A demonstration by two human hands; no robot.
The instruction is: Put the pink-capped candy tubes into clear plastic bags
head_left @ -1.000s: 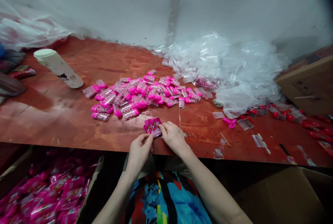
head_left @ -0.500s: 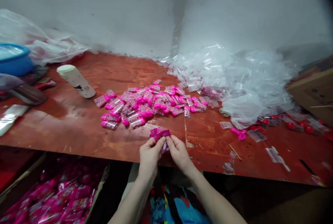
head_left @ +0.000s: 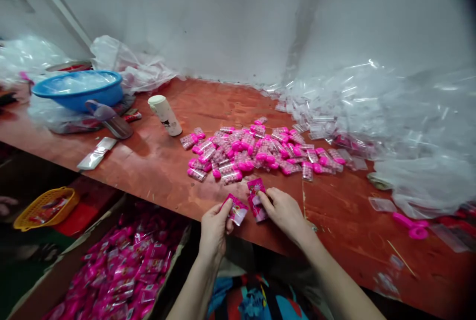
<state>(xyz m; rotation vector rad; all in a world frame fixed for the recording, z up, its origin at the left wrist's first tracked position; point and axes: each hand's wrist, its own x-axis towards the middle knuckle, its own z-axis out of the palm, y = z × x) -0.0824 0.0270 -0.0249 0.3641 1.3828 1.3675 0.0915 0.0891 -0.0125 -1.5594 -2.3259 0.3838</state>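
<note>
At the near edge of the bench (head_left: 159,181), from the head cam (the only view I've got), both hands have something pinched. Left hand (head_left: 214,228) has the left packet (head_left: 238,209) between thumb and fingers, right hand (head_left: 284,213) has the right packet (head_left: 256,200) the same way. Might be more than one layer in the right, can't really tell.

Main thing is the gap: the packets sit side by side, close but not touching, left one slightly nearer the body. From the left hand, the right packet is off to the right and a bit further out. Its long axis runs mostly away from the body, top leaning a little left. The left one is tilted cornerwise, so I wouldn't swear to its axis. Right hand reaches a touch further toward the heap (head_left: 241,149), clear tubes with pink ends and beads inside, lying just beyond both packets. Left hand is the one nearer the carton (head_left: 40,293).

Looks-wise: both flat, glossy, hot pink with printed art. Left one goes pale along its lower part. Print's too small to read.
</note>
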